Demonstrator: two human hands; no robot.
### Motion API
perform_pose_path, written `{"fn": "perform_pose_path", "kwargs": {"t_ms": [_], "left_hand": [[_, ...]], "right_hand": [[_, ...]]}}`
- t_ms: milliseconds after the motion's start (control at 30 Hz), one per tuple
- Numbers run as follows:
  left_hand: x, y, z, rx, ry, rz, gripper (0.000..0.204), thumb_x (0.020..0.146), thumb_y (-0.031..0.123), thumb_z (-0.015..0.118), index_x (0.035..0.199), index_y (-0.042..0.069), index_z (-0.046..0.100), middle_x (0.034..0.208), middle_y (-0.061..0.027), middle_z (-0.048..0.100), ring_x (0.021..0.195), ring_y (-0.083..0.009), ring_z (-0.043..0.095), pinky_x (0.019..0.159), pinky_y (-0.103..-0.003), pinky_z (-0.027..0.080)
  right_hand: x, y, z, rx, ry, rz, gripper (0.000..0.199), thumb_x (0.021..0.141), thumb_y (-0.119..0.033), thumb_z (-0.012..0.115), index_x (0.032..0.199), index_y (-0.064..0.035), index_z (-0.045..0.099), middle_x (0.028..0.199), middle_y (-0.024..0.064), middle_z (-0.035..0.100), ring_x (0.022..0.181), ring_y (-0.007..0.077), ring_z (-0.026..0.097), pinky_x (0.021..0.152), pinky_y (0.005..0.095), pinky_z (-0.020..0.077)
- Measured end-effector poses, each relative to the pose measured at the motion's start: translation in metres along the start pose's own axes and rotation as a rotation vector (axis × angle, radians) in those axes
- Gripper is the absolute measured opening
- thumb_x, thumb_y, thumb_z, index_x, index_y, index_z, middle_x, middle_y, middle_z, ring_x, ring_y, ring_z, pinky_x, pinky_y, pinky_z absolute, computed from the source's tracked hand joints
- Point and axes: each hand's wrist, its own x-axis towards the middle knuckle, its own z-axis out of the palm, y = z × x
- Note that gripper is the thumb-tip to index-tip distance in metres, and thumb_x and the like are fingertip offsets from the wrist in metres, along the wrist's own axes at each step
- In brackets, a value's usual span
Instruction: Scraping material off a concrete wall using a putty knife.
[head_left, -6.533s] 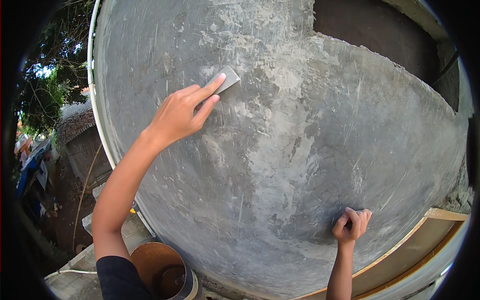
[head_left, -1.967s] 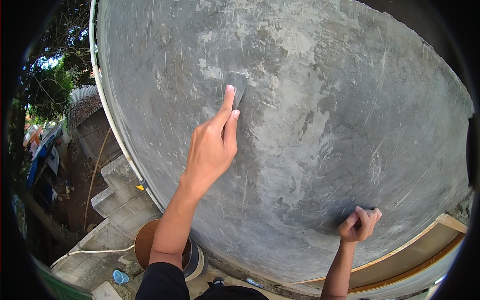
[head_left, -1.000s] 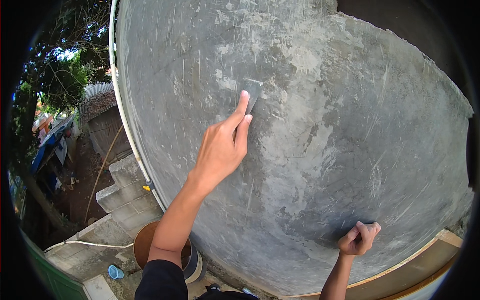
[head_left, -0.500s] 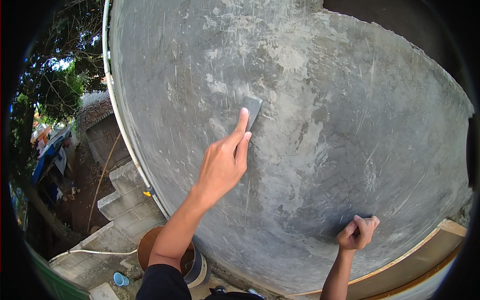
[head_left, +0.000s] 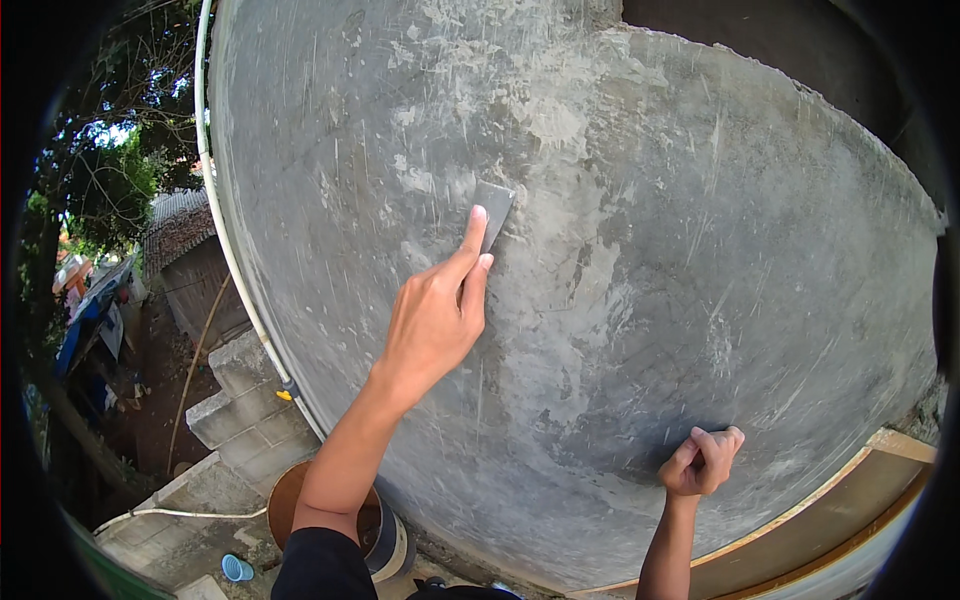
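A rough grey cement wall [head_left: 660,290] with pale patches and scratches fills most of the view. My left hand [head_left: 432,305] is closed on a putty knife [head_left: 495,200]. Its flat grey blade lies against the wall, with my index finger stretched along it; the palm hides the handle. Lower right, my right hand [head_left: 703,461] is curled into a fist close to the wall's surface, with no tool showing in it. Whether its knuckles touch the wall is hard to tell.
A white pipe [head_left: 226,235] with a yellow valve [head_left: 285,396] runs down the wall's left edge. Below stand concrete blocks [head_left: 258,425], a rusty drum [head_left: 290,495] and a blue cup [head_left: 236,568]. A wood-framed panel [head_left: 810,520] lies at lower right.
The whole view has shifted slightly, so the wall and both hands appear a little further left. My left hand still presses the putty knife on nearly the same spot; the right stays a fist.
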Motion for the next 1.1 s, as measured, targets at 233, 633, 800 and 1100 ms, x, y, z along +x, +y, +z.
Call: {"fn": "perform_pose_path", "kwargs": {"t_ms": [233, 633, 800, 1100], "left_hand": [[-0.011, 0.001, 0.011, -0.073, 0.016, -0.025, 0.048, 0.101, 0.012, 0.056, 0.148, 0.010, 0.048, 0.063, -0.0205, 0.042, 0.052, -0.0156, 0.035, 0.054, -0.033, 0.040], [-0.024, 0.008, 0.021, -0.062, 0.020, 0.033, 0.049, 0.100, 0.010, 0.058, 0.149, 0.008, 0.047, 0.062, -0.0171, 0.044, 0.051, -0.0163, 0.037, 0.054, -0.031, 0.040], [-0.013, -0.005, 0.018, -0.069, 0.014, 0.026, 0.050, 0.100, 0.010, 0.059, 0.149, 0.010, 0.047, 0.064, -0.0178, 0.051, 0.052, -0.0205, 0.046, 0.055, -0.035, 0.043], [-0.146, -0.060, 0.053, -0.287, -0.009, -0.003, 0.053, 0.099, 0.011, 0.062, 0.150, 0.009, 0.046, 0.066, -0.0084, 0.056, 0.052, -0.0138, 0.043, 0.050, -0.029, 0.039]], "right_hand": [[-0.003, 0.000, -0.004, 0.000, 0.002, 0.016, 0.019, 0.080, 0.007, 0.051, 0.094, -0.0006, 0.061, 0.067, 0.0047, 0.046, 0.056, 0.0204, 0.038, 0.071, 0.0396, 0.0369], [-0.003, 0.002, -0.004, -0.007, -0.012, 0.003, 0.020, 0.081, 0.007, 0.051, 0.097, -0.0004, 0.061, 0.068, 0.0044, 0.047, 0.057, 0.0198, 0.038, 0.073, 0.0391, 0.0367], [-0.008, 0.003, 0.004, -0.031, 0.007, -0.007, 0.021, 0.080, 0.007, 0.052, 0.097, -0.0007, 0.062, 0.068, 0.0046, 0.048, 0.058, 0.0205, 0.038, 0.074, 0.0401, 0.0377], [-0.011, 0.009, 0.006, -0.087, 0.068, -0.028, 0.018, 0.084, 0.007, 0.054, 0.097, 0.0033, 0.065, 0.074, 0.0086, 0.054, 0.064, 0.0243, 0.040, 0.067, 0.0379, 0.0367]]}}
